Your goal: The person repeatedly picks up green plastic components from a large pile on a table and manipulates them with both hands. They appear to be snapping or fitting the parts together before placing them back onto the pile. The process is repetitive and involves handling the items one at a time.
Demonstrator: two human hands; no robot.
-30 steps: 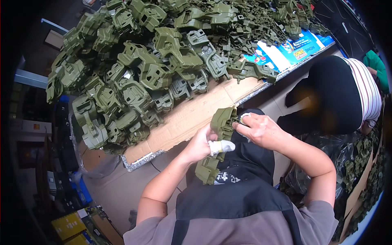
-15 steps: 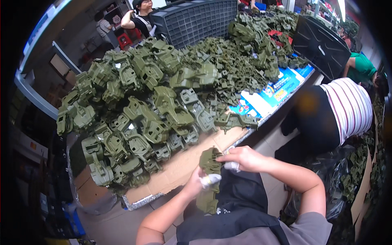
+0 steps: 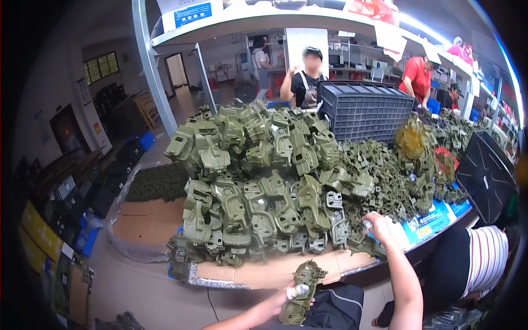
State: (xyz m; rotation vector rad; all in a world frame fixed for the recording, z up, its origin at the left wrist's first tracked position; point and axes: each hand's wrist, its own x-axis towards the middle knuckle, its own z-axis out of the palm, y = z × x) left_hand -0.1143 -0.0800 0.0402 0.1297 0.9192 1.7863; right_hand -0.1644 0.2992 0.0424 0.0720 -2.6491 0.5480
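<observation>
My left hand (image 3: 297,297), with white covering on a digit, grips a long olive-green moulded plastic part (image 3: 308,273). The part stands tilted in front of my dark apron, its ribs and cut-outs showing. My right hand (image 3: 379,227) is stretched out over the near edge of a heap of small green plastic pieces (image 3: 374,170). Its fingers are curled together, with white on a fingertip; whatever lies between them is too small to make out. Just left of it rises a large pile of bigger olive-green moulded parts (image 3: 269,203).
Cardboard (image 3: 247,272) covers the table's front edge. A dark plastic crate (image 3: 366,113) stands behind the heap; a black panel (image 3: 484,176) leans at the right. A person in a striped top (image 3: 487,258) bends close on my right. Another person (image 3: 308,82) stands beyond the table.
My right hand has left the held part and reached forward to the small pieces. My left hand still holds the part. The view has tilted up and turned left.
</observation>
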